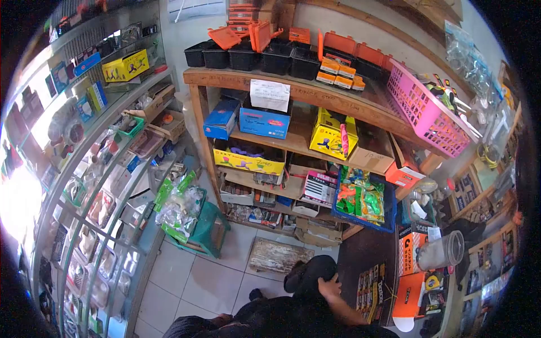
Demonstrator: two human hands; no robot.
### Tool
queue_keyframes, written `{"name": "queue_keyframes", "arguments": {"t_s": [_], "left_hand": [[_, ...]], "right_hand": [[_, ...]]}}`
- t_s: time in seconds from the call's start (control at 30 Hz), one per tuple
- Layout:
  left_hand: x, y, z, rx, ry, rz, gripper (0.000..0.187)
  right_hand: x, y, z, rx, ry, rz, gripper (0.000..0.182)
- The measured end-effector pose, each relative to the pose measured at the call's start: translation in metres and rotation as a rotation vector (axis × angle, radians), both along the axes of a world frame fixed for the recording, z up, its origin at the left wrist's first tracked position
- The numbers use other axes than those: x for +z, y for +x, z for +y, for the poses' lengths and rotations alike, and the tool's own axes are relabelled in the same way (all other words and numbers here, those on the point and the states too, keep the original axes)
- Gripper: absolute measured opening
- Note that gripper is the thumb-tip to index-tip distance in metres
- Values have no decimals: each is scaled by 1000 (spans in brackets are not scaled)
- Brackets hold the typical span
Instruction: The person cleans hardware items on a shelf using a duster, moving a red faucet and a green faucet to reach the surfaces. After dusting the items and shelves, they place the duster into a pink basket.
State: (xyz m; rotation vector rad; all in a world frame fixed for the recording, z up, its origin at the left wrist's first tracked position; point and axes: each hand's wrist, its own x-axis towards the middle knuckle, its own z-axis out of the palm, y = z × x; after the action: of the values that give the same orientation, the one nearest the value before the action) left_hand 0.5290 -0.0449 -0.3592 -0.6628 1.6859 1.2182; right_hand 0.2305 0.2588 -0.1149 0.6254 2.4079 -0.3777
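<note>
My right hand rests on the dark cloth over my bent knee, its fingers lying out along the fabric with nothing seen in them. Low in the view, only a small part of my left hand shows against my dark clothes, and its fingers are hidden. Just past my knee, a low worn wooden stool stands on the tiled floor. To the right of my right hand are rows of small packaged goods on a dark surface.
Ahead stands a wooden shelf with black bins, boxes and a pink basket. A green plastic stool bears bagged goods. Glass display shelves line the left. A clear jar stands at right.
</note>
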Motion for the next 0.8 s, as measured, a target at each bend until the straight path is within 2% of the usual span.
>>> {"name": "queue_keyframes", "arguments": {"t_s": [0.07,0.17,0.3,0.4,0.43,0.47,0.67,0.73,0.8], "left_hand": [[4,-17,10,144,93,-78,33],[11,-45,11,254,164,-137,34],[23,-89,2,362,201,-179,36],[33,-129,-6,438,229,-225,39],[36,-148,-14,382,332,-264,39],[85,-178,-9,346,263,-316,39],[70,-298,35,-99,346,-114,38],[80,-348,57,-272,328,0,38],[100,-388,74,-496,264,176,37]], "right_hand": [[15,7,-11,43,-3,11,87],[-2,-5,-14,158,-32,-4,86],[-11,-33,-29,104,66,-27,86],[-1,-53,-25,92,34,-30,86],[-1,-60,-26,65,38,-16,86],[-7,-69,-24,56,52,-12,86],[-20,-128,-9,-20,-57,-33,87],[-20,-159,-4,-25,-138,-38,87],[-18,-178,5,-52,-132,-115,78]]}}
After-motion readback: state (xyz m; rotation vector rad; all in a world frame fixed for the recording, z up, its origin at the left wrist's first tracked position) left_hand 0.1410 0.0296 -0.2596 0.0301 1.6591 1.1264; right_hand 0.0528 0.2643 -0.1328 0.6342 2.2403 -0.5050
